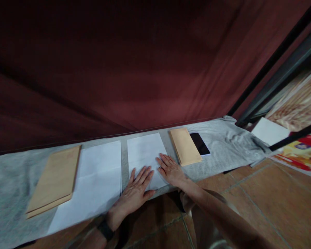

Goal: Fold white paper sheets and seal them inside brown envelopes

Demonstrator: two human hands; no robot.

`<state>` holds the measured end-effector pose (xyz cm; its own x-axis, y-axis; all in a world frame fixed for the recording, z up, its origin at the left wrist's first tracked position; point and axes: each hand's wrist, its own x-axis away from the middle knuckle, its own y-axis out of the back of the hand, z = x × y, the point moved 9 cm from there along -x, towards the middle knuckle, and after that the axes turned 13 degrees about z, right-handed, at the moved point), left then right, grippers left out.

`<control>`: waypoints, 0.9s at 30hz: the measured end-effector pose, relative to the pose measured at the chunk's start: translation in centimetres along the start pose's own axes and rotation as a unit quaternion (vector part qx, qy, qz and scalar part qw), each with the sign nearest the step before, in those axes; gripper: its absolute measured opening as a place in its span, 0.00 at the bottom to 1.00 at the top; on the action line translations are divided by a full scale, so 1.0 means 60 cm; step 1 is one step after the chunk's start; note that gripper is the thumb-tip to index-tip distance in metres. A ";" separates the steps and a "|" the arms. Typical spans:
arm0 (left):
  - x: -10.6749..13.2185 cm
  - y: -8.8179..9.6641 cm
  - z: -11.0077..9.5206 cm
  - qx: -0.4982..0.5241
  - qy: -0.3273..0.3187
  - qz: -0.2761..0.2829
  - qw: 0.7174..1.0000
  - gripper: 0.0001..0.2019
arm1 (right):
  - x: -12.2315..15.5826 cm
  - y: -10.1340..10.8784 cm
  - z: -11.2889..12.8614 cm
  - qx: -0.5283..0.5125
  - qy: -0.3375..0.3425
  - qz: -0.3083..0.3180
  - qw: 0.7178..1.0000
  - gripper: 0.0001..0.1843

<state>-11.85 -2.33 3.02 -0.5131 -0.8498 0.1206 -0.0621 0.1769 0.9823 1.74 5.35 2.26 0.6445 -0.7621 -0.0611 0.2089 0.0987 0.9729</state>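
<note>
A white sheet of paper lies before me on the grey cloth. My left hand rests on its near left part, fingers spread and nothing held. Flat on the sheet's right edge is my right hand, fingers stretched out. To the left lies a stack of white paper, with a pile of brown envelopes partly over it. Close to my right hand sits a smaller pile of brown envelopes. A dark-screened phone is partly covered by that pile.
Grey cloth covers the long narrow surface. A dark red curtain hangs right behind it. Dark metal bars slant at the right, beside a white box and a colourful printed package. Tiled floor lies below.
</note>
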 end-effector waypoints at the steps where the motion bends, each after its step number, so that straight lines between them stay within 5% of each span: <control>1: -0.003 0.002 0.003 0.012 0.006 0.000 1.000 0.29 | -0.002 0.001 0.001 -0.001 -0.001 0.001 1.000 0.26; 9: -0.054 0.032 0.046 0.071 0.052 -0.063 0.994 0.27 | -0.016 0.004 0.043 -0.019 0.055 0.016 0.998 0.32; 16: -0.188 0.024 0.064 0.027 0.016 -0.014 0.999 0.27 | -0.010 -0.009 0.050 -0.018 0.064 0.014 0.998 0.29; 21: -0.267 0.036 0.124 -0.005 0.038 0.004 0.999 0.26 | -0.011 -0.004 0.050 -0.032 0.065 0.002 0.997 0.32; 27: -0.274 0.050 0.208 -0.010 0.134 -0.046 0.990 0.28 | -0.014 -0.008 0.049 -0.043 0.070 0.011 0.997 0.32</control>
<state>-14.31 18.37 2.17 -0.2600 -0.9636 0.0617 -0.0800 0.0851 0.9932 -1.07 4.04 2.49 0.7453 -0.6623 -0.0763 0.2523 0.1743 0.9518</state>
